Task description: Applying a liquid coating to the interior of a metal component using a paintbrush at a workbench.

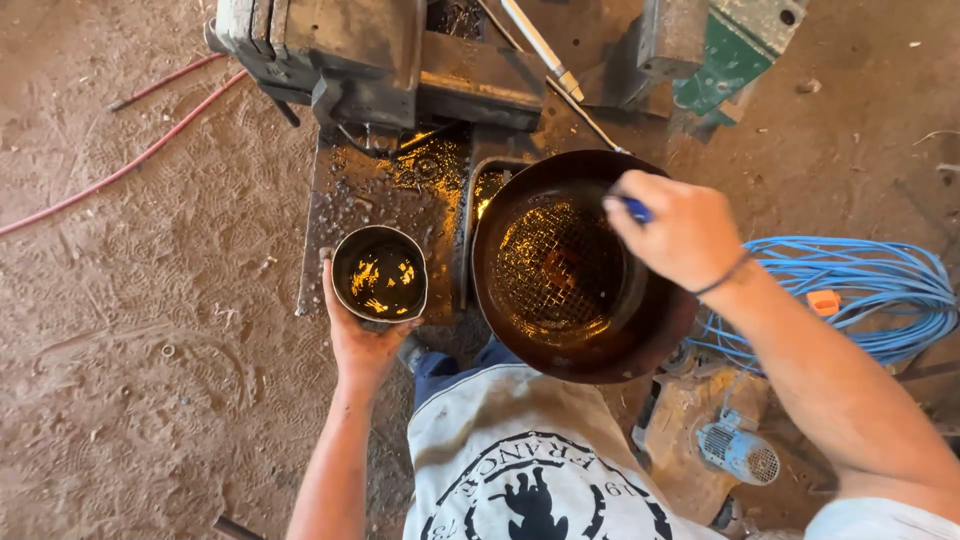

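My left hand grips one small round tin of oily liquid from below. My right hand is closed around one blue-handled tool over one big rusty pan. Farther off sits one grey machine.

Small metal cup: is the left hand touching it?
Touching. The head view shows the left hand cupping the small metal cup from below, fingers wrapped against its outer wall, no gap.
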